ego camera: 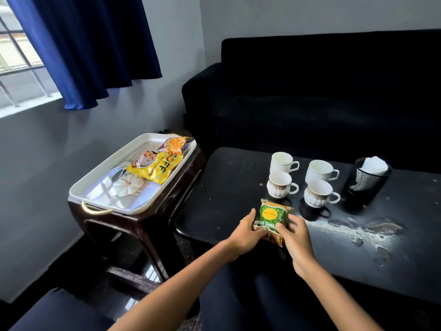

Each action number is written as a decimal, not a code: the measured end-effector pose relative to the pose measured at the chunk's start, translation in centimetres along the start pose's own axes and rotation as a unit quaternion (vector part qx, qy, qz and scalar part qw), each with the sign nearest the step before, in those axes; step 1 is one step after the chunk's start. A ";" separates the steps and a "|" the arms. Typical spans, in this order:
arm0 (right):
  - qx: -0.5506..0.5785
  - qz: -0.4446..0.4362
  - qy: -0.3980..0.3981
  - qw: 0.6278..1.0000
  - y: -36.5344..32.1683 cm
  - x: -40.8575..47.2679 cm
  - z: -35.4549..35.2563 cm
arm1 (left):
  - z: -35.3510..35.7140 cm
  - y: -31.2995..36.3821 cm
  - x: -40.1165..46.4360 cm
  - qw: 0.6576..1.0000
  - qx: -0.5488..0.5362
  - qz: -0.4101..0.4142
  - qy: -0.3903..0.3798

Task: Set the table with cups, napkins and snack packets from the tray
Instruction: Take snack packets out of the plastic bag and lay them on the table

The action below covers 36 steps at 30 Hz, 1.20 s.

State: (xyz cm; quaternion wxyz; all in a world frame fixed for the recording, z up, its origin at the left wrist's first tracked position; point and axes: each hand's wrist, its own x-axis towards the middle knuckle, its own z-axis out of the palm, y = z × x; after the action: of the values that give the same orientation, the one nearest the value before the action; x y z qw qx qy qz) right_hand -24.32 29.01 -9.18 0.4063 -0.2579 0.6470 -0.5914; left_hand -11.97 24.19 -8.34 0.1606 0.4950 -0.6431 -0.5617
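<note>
White tray (pixel 100 185) on a dark side stand (pixel 152 218): holds a yellow snack packet (pixel 155 169), an orange packet (pixel 177 144) behind it, and a white pumpkin-shaped piece (pixel 126 185). Black table (pixel 238 187) (surface scuffed, white-stained at right). Left hand (pixel 245 231) and right hand (pixel 296 237): both clasp a green snack packet (pixel 272 218) by its sides at the table's near edge, whether lifted or resting cannot be told. Four cups beyond: plain white cup (pixel 282 162), patterned cup (pixel 280 185), second plain cup (pixel 319 172), second patterned cup (pixel 318 193). Black mesh holder (pixel 365 181) with white napkins (pixel 373 164), far right.
</note>
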 end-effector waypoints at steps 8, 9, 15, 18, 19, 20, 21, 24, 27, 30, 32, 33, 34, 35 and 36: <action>-0.398 -0.245 0.027 0.884 1.0 -1.9 -0.4 | 0.7 -0.2 -0.4 0.915 0.328 0.208 0.108; -0.439 -0.259 0.012 0.861 1.3 -2.1 -0.5 | 1.0 -0.1 -0.6 0.902 0.353 0.229 0.101; -0.551 -0.249 -0.059 0.794 2.5 -2.2 -0.9 | 2.0 -1.1 -0.6 0.876 0.434 0.207 0.035; -0.581 -0.216 -0.077 0.781 2.5 -1.8 -0.7 | 1.7 -1.1 -0.3 0.869 0.452 0.201 0.029; -0.589 -0.208 -0.078 0.777 2.5 -1.8 -0.6 | 1.5 -1.1 -0.2 0.865 0.459 0.200 0.027; -0.595 -0.203 -0.078 0.774 2.4 -1.8 -0.4 | 1.3 -1.1 -0.1 0.862 0.465 0.199 0.025; -0.597 -0.199 -0.077 0.773 2.3 -1.7 -0.3 | 1.2 -1.2 0.0 0.860 0.469 0.199 0.024; -0.592 -0.193 -0.076 0.779 2.2 -1.6 -0.2 | 1.1 -1.1 0.2 0.858 0.473 0.198 0.022; -0.586 -0.198 -0.074 0.782 2.1 -1.6 -0.3 | 1.1 -0.9 0.0 0.858 0.469 0.207 0.026; -0.560 -0.217 -0.056 0.798 2.0 -1.7 -0.3 | 1.2 -0.5 -0.1 0.859 0.460 0.222 0.037; -0.523 -0.232 -0.037 0.819 1.7 -1.9 -0.1 | 1.1 -0.1 -0.2 0.856 0.458 0.235 0.043; -0.500 -0.242 -0.026 0.831 1.6 -1.8 0.0 | 0.9 0.3 -0.2 0.856 0.456 0.241 0.044; -0.478 -0.251 -0.014 0.842 1.4 -1.8 0.0 | 0.7 0.9 -0.2 0.857 0.451 0.246 0.044; -0.456 -0.264 -0.003 0.850 1.0 -1.7 0.3 | 0.2 1.5 -0.2 0.860 0.441 0.252 0.049; -0.437 -0.276 0.008 0.856 0.5 -1.6 0.5 | -0.5 2.2 -0.3 0.864 0.428 0.259 0.057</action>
State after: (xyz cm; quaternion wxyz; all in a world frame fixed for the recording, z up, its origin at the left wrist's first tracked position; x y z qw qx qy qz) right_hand -22.95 30.11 -9.32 0.0673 -0.5723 0.7442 -0.3379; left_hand -12.49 23.90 -6.11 0.1086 0.3617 -0.9153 -0.1399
